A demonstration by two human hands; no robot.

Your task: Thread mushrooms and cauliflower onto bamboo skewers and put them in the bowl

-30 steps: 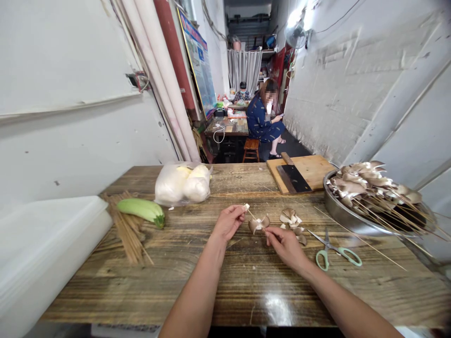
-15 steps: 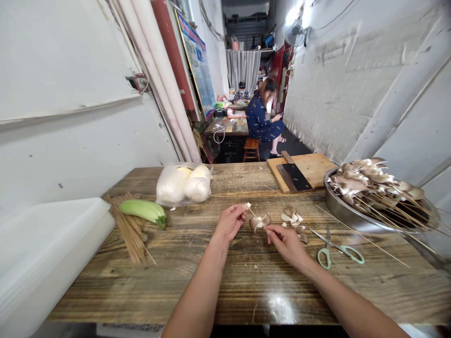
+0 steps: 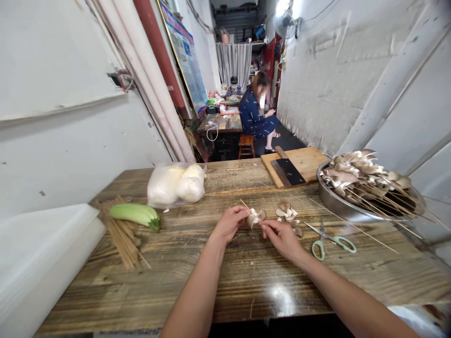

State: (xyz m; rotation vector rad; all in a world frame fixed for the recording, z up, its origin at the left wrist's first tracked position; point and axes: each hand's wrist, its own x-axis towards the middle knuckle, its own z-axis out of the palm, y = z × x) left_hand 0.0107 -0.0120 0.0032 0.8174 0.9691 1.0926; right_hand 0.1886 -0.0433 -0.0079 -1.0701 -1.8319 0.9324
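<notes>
My left hand [image 3: 230, 223] is closed, fingertips pinching a piece of oyster mushroom [image 3: 252, 219] threaded on a thin wooden skewer [image 3: 244, 203]. The skewer's tip sticks out above those fingers. My right hand [image 3: 282, 237] grips the skewer just below the mushroom, its thumb and fingers pressed together. Beyond the right hand lies a small pile of loose oyster mushroom pieces [image 3: 287, 212]. Scissors [image 3: 327, 235] with pale green handles rest open to the right of that pile.
A steel basin [image 3: 348, 212] at right holds skewered mushrooms [image 3: 355, 170]. Behind lies a cutting board [image 3: 308, 159] with a cleaver [image 3: 289, 172]. Leftward are a filled plastic bag [image 3: 176, 187], a green zucchini [image 3: 132, 213] on bundled skewers [image 3: 121, 241], and a white container [image 3: 52, 253]. Two people sit farther back.
My left hand has slid down the skewer from near its tip to the mushroom, bringing the small white piece against it. My right hand keeps its grip. The camera view has shifted slightly.
</notes>
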